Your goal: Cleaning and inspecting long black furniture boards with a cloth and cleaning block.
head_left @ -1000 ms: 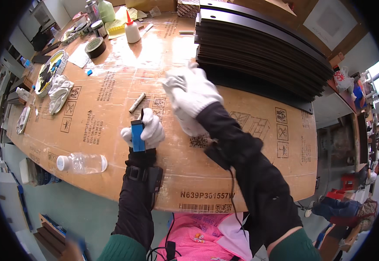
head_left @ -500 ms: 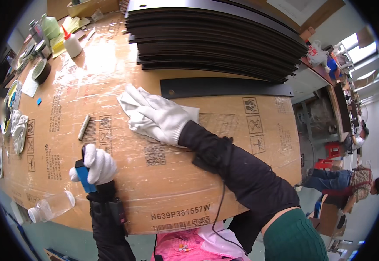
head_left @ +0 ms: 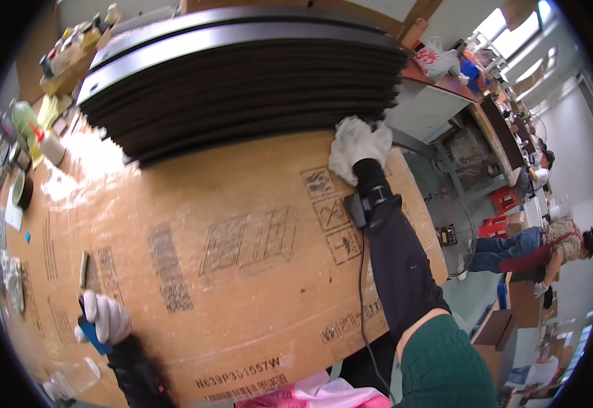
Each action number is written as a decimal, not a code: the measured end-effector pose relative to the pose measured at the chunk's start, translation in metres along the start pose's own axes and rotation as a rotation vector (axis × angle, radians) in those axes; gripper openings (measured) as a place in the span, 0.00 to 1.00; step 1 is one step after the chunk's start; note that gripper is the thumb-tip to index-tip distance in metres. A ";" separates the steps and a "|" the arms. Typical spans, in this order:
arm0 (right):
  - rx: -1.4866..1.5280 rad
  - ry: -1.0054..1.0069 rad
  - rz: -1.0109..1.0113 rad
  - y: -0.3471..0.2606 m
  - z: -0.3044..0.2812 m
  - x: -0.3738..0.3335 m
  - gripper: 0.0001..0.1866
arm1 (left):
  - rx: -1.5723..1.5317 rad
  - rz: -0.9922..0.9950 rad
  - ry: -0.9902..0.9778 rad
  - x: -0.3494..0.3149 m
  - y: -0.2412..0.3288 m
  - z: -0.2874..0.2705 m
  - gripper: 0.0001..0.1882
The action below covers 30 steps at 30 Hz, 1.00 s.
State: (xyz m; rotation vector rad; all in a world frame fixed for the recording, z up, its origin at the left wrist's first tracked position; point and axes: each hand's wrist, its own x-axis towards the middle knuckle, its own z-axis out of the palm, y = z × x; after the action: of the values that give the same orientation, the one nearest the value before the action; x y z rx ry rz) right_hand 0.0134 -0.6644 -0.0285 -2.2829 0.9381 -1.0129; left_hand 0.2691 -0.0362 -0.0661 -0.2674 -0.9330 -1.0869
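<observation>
1. white-gloved left hand point(head_left: 104, 318) closed around blue tool point(head_left: 93, 334), low left on cardboard-covered table point(head_left: 242, 272).
2. white-gloved right hand point(head_left: 359, 144) holds white cloth point(head_left: 342, 158), pressed at the edge of stacked black panels point(head_left: 242, 88); how tight the grip is, cannot tell.

Blue tool point(head_left: 92, 334): mostly covered by the gloved left hand point(head_left: 104, 317) at 8 o'clock; its kind cannot be told.
Right hand point(head_left: 359, 144): fingers blurred against the dark panel stack point(head_left: 242, 81).
Bottles point(head_left: 44, 143): 10 o'clock, small, blurred.
Plastic bottle point(head_left: 68, 381): cut off, 7 o'clock.
</observation>
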 end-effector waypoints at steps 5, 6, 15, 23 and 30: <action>-0.553 -0.049 -0.100 -0.079 0.074 -0.052 0.31 | 0.175 -0.015 0.239 -0.044 0.033 0.057 0.25; -0.557 -0.006 -0.115 -0.076 0.071 -0.054 0.32 | 0.206 -0.002 0.308 -0.042 0.030 0.058 0.25; -0.316 -0.104 -0.253 -0.055 0.039 -0.051 0.34 | 0.364 0.120 0.650 -0.020 0.003 0.059 0.19; -0.390 -0.064 -0.154 -0.021 0.013 -0.057 0.35 | 0.807 -0.692 0.418 0.336 -0.203 0.000 0.24; -0.376 -0.504 -0.070 -0.121 0.005 -0.056 0.26 | 2.417 -1.011 -0.321 0.467 -0.365 -0.148 0.24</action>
State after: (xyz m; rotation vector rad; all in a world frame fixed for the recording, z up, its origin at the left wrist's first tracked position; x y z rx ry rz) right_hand 0.0373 -0.5433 0.0207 -2.7055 0.8842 -0.2585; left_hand 0.1034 -0.5974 0.1096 2.2146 -2.0579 -0.0233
